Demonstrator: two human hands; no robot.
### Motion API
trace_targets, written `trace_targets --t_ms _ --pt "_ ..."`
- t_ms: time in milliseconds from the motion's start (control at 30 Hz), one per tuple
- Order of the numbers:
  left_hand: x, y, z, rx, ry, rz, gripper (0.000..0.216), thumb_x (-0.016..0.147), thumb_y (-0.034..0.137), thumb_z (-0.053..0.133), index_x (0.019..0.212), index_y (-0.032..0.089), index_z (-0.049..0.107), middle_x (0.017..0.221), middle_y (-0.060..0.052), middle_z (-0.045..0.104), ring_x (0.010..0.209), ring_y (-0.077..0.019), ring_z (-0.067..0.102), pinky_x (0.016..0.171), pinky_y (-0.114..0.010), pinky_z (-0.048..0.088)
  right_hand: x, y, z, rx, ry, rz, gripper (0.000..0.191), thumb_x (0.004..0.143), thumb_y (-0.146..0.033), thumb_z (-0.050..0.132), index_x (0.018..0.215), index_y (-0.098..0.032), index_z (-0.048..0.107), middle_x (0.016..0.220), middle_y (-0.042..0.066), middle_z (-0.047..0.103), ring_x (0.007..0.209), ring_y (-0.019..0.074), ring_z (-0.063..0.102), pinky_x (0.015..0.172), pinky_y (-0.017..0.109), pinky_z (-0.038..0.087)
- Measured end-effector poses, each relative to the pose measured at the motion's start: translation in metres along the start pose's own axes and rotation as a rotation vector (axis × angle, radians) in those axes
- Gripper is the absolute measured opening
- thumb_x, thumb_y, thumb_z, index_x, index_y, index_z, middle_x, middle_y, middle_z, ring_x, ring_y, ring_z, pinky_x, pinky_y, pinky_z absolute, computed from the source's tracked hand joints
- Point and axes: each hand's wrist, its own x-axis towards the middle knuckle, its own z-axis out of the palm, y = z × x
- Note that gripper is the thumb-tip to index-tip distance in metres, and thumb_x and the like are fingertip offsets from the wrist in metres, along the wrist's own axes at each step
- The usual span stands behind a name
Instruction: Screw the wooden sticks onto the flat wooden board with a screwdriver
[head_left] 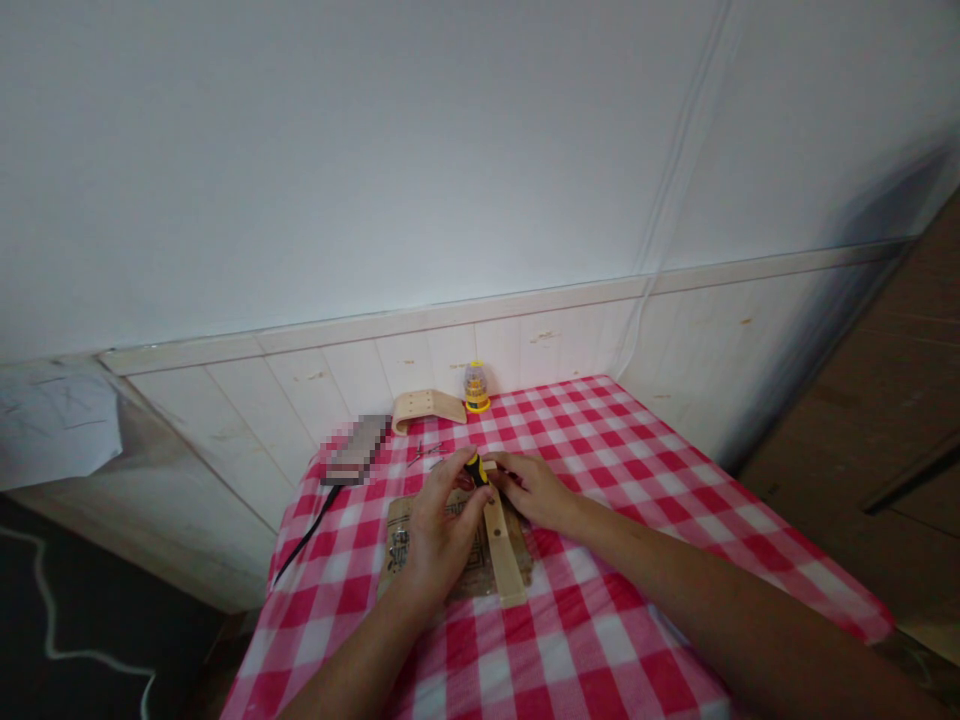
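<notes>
Checked cloth (660,450) meets the white wall (450,180), its right edge well apart from the right hand (545,491), which grips a wooden strip (506,565) by its far end. The left hand (439,525) closes around 1 screwdriver (476,468); the strip crosses the brown mat's (400,530) near edge.

The strip (509,570) is pale wood, straight and narrow, a dark hole in its face, lying lengthwise over a brown mat (394,577). The screwdriver (476,467), black-and-yellow-handled, tilts near its far end, tip hidden.
</notes>
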Motion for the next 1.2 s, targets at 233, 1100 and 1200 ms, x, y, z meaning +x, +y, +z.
trace_targets --t_ms 233,1100,1200 --pt "-0.0005 0.0023 -0.0018 -0.018 -0.036 -0.014 0.047 0.094 0.028 0.069 0.14 0.027 0.059 0.12 -0.008 0.075 0.103 -0.0226 0.075 0.091 -0.039 0.063 -0.0005 0.001 0.0007 0.003 0.008 0.009 0.027 0.103 -0.026 0.049 0.115 -0.019 0.072 0.101 0.009 0.08 0.087 0.022 0.074 0.075 0.03 0.055" --pt "-0.0045 -0.0026 0.0024 -0.036 -0.051 -0.022 0.043 0.096 0.024 0.062 0.139 0.025 0.058 0.125 -0.01 0.073 0.105 -0.0227 0.075 0.093 -0.039 0.062 -0.0012 -0.0001 0.0009 0.018 -0.001 0.018 0.027 0.103 -0.023 0.049 0.116 -0.019 0.071 0.103 0.009 0.079 0.089 0.021 0.073 0.077 0.03 0.055" --pt "-0.0066 -0.0047 0.003 -0.058 -0.045 -0.073 0.047 0.097 0.024 0.062 0.143 0.025 0.054 0.127 -0.011 0.071 0.109 -0.023 0.073 0.097 -0.041 0.06 -0.0004 -0.0005 0.0001 -0.038 -0.005 0.035 0.024 0.103 -0.024 0.049 0.108 -0.017 0.071 0.095 0.009 0.078 0.083 0.0208 0.072 0.072 0.029 0.053"
